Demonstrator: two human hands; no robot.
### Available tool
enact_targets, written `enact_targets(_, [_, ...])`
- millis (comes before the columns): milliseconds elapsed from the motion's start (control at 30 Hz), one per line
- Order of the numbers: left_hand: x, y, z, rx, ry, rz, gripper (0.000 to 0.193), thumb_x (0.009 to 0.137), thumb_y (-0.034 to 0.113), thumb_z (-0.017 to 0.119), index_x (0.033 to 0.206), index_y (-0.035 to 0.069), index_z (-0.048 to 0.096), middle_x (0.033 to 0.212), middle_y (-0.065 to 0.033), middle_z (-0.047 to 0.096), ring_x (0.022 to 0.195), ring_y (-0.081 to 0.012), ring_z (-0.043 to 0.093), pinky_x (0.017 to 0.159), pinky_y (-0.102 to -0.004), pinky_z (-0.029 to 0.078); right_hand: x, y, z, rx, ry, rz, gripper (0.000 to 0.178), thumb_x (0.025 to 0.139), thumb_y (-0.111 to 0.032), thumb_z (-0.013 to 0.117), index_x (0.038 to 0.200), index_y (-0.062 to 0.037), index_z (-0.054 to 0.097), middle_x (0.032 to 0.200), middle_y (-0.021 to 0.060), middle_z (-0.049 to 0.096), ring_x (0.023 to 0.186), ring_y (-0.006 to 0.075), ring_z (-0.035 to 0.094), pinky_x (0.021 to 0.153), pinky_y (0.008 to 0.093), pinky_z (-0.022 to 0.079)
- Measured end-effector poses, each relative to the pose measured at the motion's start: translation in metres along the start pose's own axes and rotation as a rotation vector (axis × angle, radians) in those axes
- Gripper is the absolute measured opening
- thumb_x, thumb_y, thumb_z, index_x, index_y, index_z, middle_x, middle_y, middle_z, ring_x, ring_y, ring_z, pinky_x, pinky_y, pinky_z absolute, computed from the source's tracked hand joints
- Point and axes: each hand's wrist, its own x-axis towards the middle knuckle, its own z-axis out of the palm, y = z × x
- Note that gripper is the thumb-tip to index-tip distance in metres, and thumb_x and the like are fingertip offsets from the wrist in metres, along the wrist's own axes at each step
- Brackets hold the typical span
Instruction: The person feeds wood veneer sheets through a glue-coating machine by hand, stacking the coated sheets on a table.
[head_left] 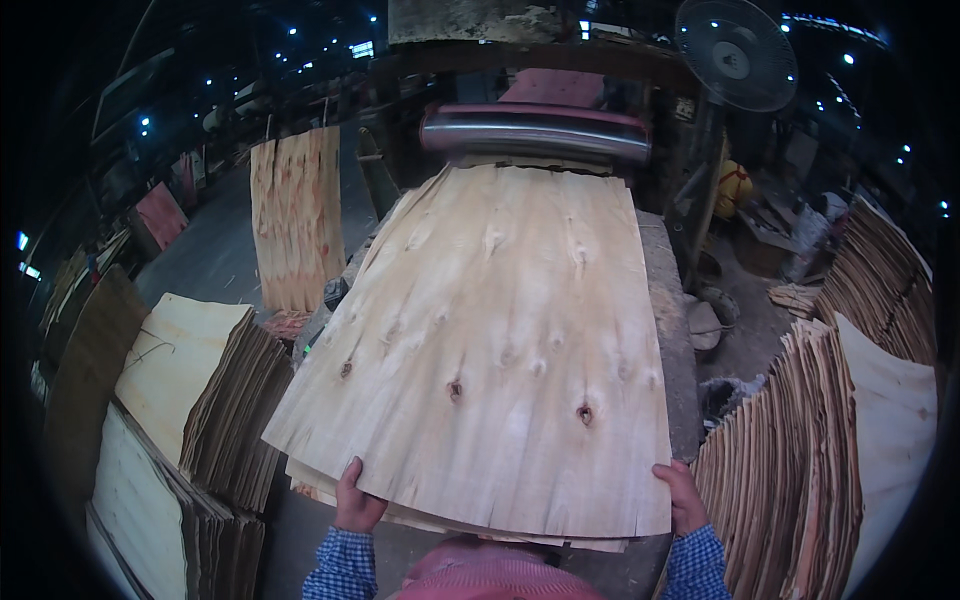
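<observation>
A broad, pale wood veneer sheet (500,340) with several dark knots stretches away from me over a table. My left hand (358,500) grips its near left corner, thumb on top and fingers hidden underneath. At the near right corner my right hand (682,496) is closed on the sheet's edge, thumb on its upper face. Edges of more sheets (590,543) show just below this one. The far end of the veneer lies close in front of a shiny metal roller (540,132); whether it touches the roller I cannot tell.
Stacks of veneer stand on the left (225,400) and on the right (780,470). Beyond the left stack, a reddish-streaked sheet (297,215) stands upright. A round fan (735,55) rises beside the roller machine, and a bucket (715,318) sits on the floor at the right.
</observation>
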Motion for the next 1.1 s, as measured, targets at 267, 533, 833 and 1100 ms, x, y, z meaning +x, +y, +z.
enact_targets(267, [-0.015, -0.011, 0.009, 0.028, -0.006, -0.135, 0.053, 0.102, 0.028, 0.045, 0.145, -0.002, 0.033, 0.144, -0.0182, 0.047, 0.132, -0.0331, 0.046, 0.114, -0.048, 0.035, -0.04, -0.074, 0.027, 0.017, 0.021, -0.138, 0.043, 0.084, -0.012, 0.059, 0.122, 0.0088, 0.057, 0.108, 0.0182, 0.069, 0.092, 0.026, 0.07, 0.084, 0.0358, 0.057])
enact_targets(533, [0.01, -0.042, 0.049, 0.173, -0.008, -0.192, 0.055, 0.102, 0.027, 0.049, 0.145, -0.003, 0.032, 0.143, -0.0177, 0.047, 0.131, -0.0305, 0.049, 0.112, -0.0467, 0.038, 0.017, -0.095, -0.014, -0.092, 0.109, -0.119, 0.044, 0.082, -0.012, 0.058, 0.122, 0.0084, 0.057, 0.105, 0.0191, 0.069, 0.088, 0.0271, 0.07, 0.082, 0.0351, 0.058])
enact_targets(833, [0.057, 0.057, 0.146, 0.073, -0.147, 0.178, 0.051, 0.097, 0.015, 0.048, 0.141, -0.006, 0.036, 0.141, -0.0204, 0.049, 0.13, -0.0333, 0.049, 0.113, -0.0475, 0.036, 0.04, -0.166, 0.085, 0.302, 0.116, -0.511, 0.043, 0.096, -0.028, 0.052, 0.125, 0.0032, 0.057, 0.105, 0.0147, 0.07, 0.088, 0.0255, 0.07, 0.085, 0.035, 0.057])
enact_targets(1100, [0.331, 0.009, 0.202, 0.075, -0.14, 0.096, 0.033, 0.097, 0.014, 0.053, 0.126, -0.002, 0.05, 0.122, -0.0151, 0.062, 0.11, -0.0312, 0.062, 0.098, -0.0497, 0.051, 0.056, -0.038, 0.069, -0.675, 0.342, -0.462, 0.038, 0.096, -0.025, 0.054, 0.126, -0.0011, 0.057, 0.12, 0.0203, 0.063, 0.113, 0.0306, 0.061, 0.093, 0.0405, 0.052])
